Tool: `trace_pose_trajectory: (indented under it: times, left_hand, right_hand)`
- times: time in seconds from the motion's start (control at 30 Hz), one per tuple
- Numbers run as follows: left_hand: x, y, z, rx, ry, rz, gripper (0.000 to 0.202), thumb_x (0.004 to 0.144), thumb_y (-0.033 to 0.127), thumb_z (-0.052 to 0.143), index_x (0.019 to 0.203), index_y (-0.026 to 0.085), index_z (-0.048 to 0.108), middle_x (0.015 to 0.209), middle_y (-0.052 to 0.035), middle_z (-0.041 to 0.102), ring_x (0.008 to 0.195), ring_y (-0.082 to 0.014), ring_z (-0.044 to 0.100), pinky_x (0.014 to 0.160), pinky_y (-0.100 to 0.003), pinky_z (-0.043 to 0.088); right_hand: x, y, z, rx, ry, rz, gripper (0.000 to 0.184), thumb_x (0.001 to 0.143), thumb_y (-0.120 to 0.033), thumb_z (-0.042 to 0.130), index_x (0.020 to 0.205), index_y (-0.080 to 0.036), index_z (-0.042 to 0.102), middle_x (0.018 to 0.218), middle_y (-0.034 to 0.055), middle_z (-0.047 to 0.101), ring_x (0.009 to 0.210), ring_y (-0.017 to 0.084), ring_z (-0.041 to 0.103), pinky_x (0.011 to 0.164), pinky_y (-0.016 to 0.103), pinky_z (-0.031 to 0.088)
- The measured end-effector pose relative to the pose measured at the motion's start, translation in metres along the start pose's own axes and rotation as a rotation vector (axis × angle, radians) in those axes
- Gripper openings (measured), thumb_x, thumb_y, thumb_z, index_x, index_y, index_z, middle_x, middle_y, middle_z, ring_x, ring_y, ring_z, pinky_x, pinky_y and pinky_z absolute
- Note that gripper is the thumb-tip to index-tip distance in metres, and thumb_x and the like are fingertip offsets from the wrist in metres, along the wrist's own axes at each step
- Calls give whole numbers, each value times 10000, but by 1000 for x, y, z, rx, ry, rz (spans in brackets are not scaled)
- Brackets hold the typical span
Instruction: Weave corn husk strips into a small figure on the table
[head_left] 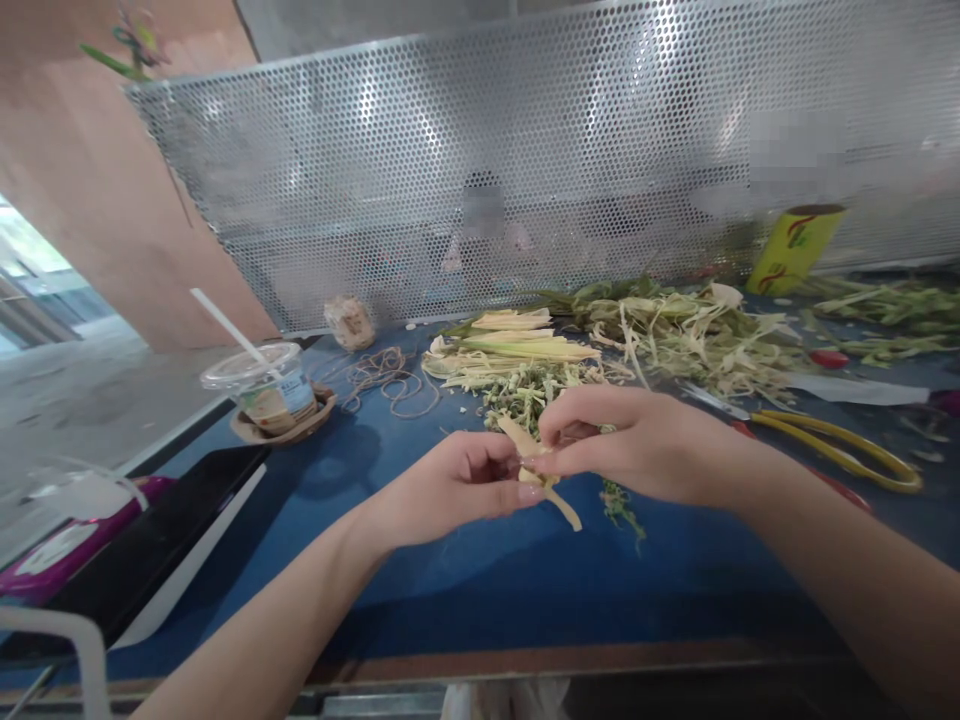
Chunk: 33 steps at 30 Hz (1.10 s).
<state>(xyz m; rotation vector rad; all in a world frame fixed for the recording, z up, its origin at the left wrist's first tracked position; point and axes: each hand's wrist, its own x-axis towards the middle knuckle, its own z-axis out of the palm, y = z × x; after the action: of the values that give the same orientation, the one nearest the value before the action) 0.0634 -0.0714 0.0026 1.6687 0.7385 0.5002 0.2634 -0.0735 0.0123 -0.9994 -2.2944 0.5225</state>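
Note:
Above the blue tabletop (pixel 450 590), my two hands meet over a pale yellow leaf strip (pixel 567 510). My left hand (pixel 454 488) pinches it between thumb and fingers. From the other side, my right hand (pixel 645 440) closes its thumb and forefinger on the same strip. One end sticks up between the hands and a narrow tail hangs below; the middle is hidden by fingertips. Just behind them lies a heap of small green sprigs (pixel 529 385). A loose green sprig (pixel 621 508) rests under my right hand. Flat pale leaf strips (pixel 517 343) are stacked farther back.
Yellow-handled scissors (pixel 847 450) lie right, near a shredded leaf pile (pixel 690 335). At left are a lidded drink cup (pixel 274 390) with a straw, tangled twine (pixel 386 378) and a black flat object (pixel 165 540). A perforated metal panel (pixel 480 130) stands behind.

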Motion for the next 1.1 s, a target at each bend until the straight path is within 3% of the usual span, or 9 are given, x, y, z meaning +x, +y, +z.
trace_pose_trajectory:
  times: [0.13,0.27,0.5,0.6,0.7,0.77,0.87,1.0,1.1]
  left_hand:
    - [0,1,0,17,-13,-22,163,748,301,565,791,144,573,589,38,395,521,-73,325,488,-208,261]
    - [-1,1,2,45,-32,6,146,763,298,549,754,155,572,587,33,392,531,-84,314,492,-213,269]
    - [-1,0,1,62,-39,85,148,794,241,510,891,170,596,761,-5,520,650,-102,417,602,-209,343]
    - [-1,1,-2,119,44,91,157,799,285,504,773,155,590,655,16,482,590,-91,399,558,-199,326]
    - [-1,3,-5,241,126,128,228,802,312,500,668,146,579,585,23,454,554,-86,397,530,-194,319]
    - [-1,3,-7,295,178,153,226,799,302,507,668,145,603,594,14,496,551,-85,425,528,-191,334]
    - [-1,2,-8,340,265,164,217,787,295,525,678,152,646,589,8,553,515,-79,453,509,-184,354]
    - [-2,-1,-7,460,466,127,186,754,280,567,662,167,683,556,10,594,450,-78,456,468,-191,364]
    - [-3,-3,-6,657,568,211,200,760,256,567,607,174,666,588,7,630,525,-98,528,541,-201,404]
  right_hand:
    - [0,1,0,-76,-13,-266,99,824,-253,502,796,-252,597,811,-9,611,700,108,568,571,188,441]
    - [0,-1,3,-161,-39,-446,280,863,-169,425,1106,-249,536,930,29,612,840,116,561,718,222,444]
    - [1,0,3,26,-47,-348,411,807,-164,518,1206,-228,440,896,12,622,767,103,556,681,215,463]
    - [3,4,2,159,43,-322,499,756,-223,600,1221,-220,418,1045,44,581,759,103,535,713,247,479]
    - [6,7,8,185,73,-115,602,698,-345,653,1231,-219,403,1137,88,526,736,118,547,646,270,495]
    - [8,6,14,211,3,7,461,738,-397,598,1136,-197,482,997,69,588,663,111,551,572,246,481]
    - [10,3,24,337,-69,43,227,816,-386,497,875,-178,566,766,11,612,622,98,547,552,209,452]
    - [12,2,30,410,-2,26,221,817,-377,498,804,-176,589,759,10,614,665,107,555,577,201,433]
    - [13,5,31,405,20,36,230,805,-384,508,784,-182,617,734,10,608,673,119,554,567,204,416]
